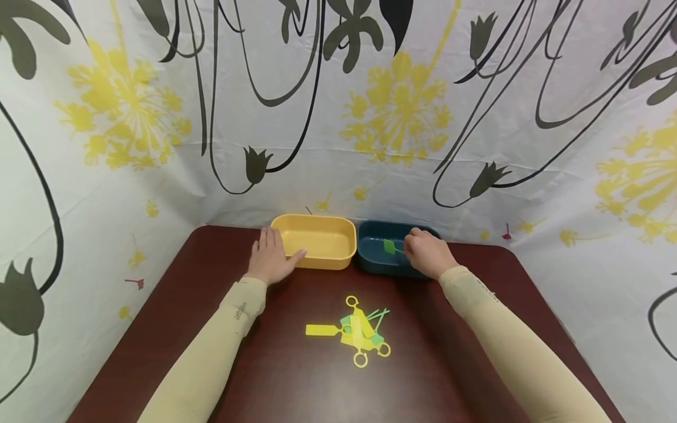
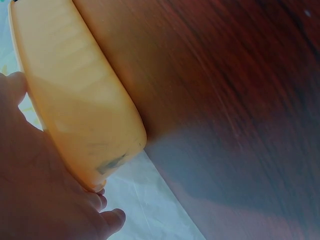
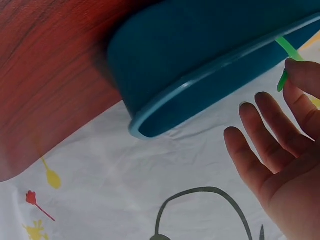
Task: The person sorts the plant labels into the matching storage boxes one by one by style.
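Note:
My right hand (image 1: pixel 429 254) pinches a green plastic tag (image 1: pixel 389 246) by its thin stem, over the dark blue bin (image 1: pixel 391 270). In the right wrist view, thumb and index finger close on the green stem (image 3: pixel 287 47) while the other fingers stand apart. Against the left end of the yellow bin (image 1: pixel 324 263) rests my left hand (image 1: pixel 271 258), fingers straight and thumb along the front side. Nearer on the table lies a loose pile of yellow tags (image 1: pixel 321 330) with ring ends and green tags (image 1: pixel 378 339) with thin stems, overlapping each other.
Both bins stand side by side at the back of the dark red-brown table (image 1: pixel 296 388). Directly behind them hangs a white cloth (image 1: pixel 233 117) with flower prints, which also runs along both sides.

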Demonstrator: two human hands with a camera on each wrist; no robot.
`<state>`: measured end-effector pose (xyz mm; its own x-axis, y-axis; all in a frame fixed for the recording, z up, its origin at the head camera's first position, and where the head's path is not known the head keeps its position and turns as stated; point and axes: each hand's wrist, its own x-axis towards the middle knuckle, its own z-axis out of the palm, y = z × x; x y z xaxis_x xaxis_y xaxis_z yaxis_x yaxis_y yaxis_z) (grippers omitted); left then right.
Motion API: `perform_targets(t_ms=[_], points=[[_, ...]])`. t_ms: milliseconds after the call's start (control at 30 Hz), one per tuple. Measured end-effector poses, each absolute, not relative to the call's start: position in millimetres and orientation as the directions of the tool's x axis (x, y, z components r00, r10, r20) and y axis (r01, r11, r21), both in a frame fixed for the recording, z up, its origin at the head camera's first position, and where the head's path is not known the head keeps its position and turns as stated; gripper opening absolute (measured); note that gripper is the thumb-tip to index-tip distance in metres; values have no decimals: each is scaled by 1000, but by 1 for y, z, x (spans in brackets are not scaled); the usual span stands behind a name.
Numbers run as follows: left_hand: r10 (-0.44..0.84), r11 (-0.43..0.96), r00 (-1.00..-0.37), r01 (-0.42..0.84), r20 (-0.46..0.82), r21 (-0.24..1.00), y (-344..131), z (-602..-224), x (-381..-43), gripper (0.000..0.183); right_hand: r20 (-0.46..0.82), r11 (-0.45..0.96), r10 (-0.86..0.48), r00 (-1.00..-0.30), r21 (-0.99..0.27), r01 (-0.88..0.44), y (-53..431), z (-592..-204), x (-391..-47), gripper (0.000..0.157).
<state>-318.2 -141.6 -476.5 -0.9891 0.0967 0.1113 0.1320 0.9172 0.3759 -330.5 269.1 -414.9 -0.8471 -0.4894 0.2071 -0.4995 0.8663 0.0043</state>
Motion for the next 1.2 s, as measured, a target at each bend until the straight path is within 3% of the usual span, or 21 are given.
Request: perform_targets(t_ms=[1200], points=[[93,921,-991,121,92,370,-143,-478,-321,110,96,880,-471,-877,-23,-475,270,-440,-361,6]])
